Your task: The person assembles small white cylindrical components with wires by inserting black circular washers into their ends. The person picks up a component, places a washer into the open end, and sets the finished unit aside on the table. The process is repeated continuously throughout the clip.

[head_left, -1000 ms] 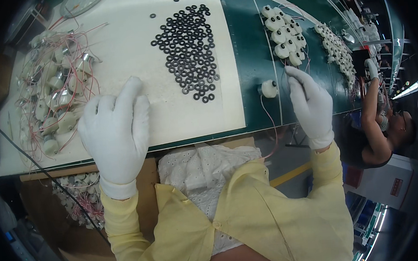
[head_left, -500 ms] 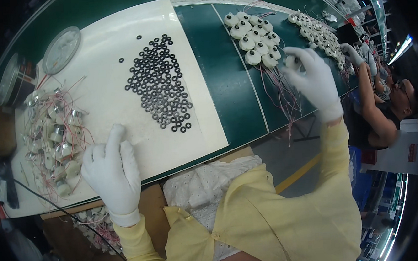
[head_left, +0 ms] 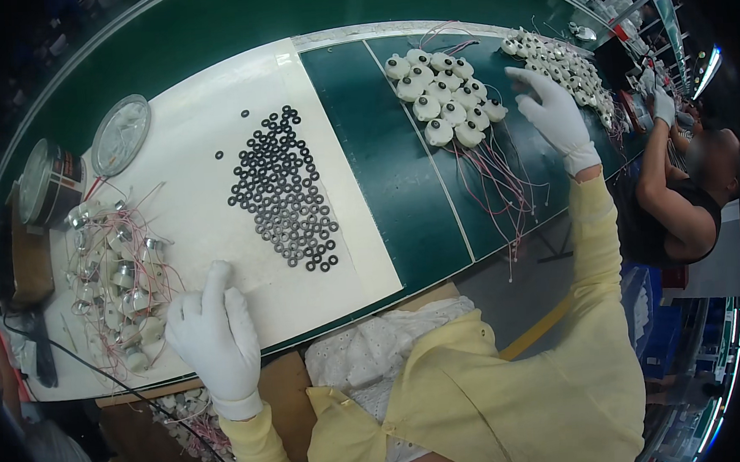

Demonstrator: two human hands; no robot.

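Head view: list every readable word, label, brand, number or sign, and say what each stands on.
Readable text: none.
Dark label on the round container at far left: print too small and blurred to read.
Black rings and white wired parts: no lettering can be made out.

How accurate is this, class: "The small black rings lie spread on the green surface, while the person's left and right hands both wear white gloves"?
One part is wrong: the small black rings lie on the white surface, not the green surface. The left hand and right hand do both wear white gloves. The head view shows this.
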